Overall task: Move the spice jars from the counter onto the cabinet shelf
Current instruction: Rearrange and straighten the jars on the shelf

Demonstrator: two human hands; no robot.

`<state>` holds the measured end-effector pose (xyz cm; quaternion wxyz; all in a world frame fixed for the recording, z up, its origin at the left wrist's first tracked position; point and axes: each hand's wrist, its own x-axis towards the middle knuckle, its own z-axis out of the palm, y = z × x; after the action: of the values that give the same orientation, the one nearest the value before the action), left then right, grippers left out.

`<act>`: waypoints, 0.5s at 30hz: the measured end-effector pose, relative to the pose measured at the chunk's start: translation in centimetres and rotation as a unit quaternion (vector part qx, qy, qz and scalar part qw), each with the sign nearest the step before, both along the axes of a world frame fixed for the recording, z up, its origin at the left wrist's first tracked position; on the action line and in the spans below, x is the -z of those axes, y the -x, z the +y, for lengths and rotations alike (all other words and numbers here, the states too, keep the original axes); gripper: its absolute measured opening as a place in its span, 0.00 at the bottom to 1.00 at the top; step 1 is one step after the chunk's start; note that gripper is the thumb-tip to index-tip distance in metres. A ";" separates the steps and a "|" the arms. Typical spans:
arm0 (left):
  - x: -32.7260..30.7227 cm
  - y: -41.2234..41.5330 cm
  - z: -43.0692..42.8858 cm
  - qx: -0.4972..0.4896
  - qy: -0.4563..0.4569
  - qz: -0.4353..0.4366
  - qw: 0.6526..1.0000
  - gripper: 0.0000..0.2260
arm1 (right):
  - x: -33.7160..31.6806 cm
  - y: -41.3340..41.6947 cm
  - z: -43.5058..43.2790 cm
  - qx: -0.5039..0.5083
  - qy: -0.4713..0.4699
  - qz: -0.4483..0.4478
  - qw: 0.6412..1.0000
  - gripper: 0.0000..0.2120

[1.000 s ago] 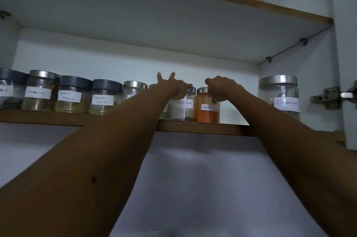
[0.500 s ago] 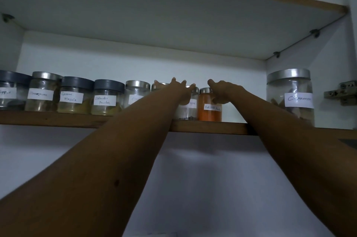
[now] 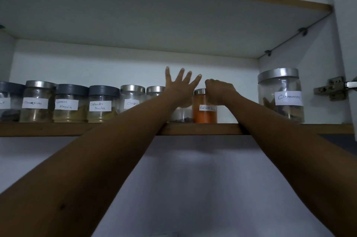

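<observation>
Jars [image 3: 205, 108], 9 on shelf [image 3: 202, 129], 2 hands [image 3: 180, 87]

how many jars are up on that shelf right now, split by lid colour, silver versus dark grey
Silver lids: 5, the jar second from the left, Cloves, one behind the left arm, Red Chilli Powder, Cinnamon
Dark grey lids: 3, far-left jar, Garam Masala, Coriander Powder
Lid hidden by the left hand: 1
Total: 9

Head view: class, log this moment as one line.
left hand open, fingers spread | right hand on red chilli jar | jar on shelf
</observation>
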<state>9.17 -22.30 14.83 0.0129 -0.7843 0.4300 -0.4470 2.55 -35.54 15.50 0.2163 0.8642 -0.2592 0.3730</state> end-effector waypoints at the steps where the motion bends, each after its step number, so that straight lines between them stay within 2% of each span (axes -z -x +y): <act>1: -0.2 1.4 0.1 0.018 0.012 -0.014 1.000 0.29 | 0.0 0.2 0.2 0.008 0.019 -0.011 1.000 0.21; 6: 3.3 6.9 1.7 0.093 0.079 0.097 0.988 0.16 | 0.2 1.1 1.3 0.032 0.076 -0.025 0.996 0.15; 9: 5.2 7.5 2.8 0.192 0.091 0.217 0.953 0.15 | 0.4 1.3 1.5 0.043 0.105 -0.026 0.993 0.12; 10: 5.4 7.8 3.2 0.213 0.097 0.208 0.950 0.14 | 0.4 1.6 1.9 0.046 0.102 -0.030 0.993 0.11; 13: 5.7 9.0 3.7 0.237 0.117 0.039 0.964 0.16 | 0.2 2.4 2.1 0.057 0.078 -0.033 0.995 0.09; 15: 5.9 9.1 3.7 0.260 0.119 0.006 0.958 0.17 | 0.4 2.6 2.9 0.037 0.048 -0.046 0.997 0.09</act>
<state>0.03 -18.57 8.94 -0.2000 -0.6441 0.5625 -0.4783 -0.07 -32.66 15.08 0.2595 0.8246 -0.2826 0.4158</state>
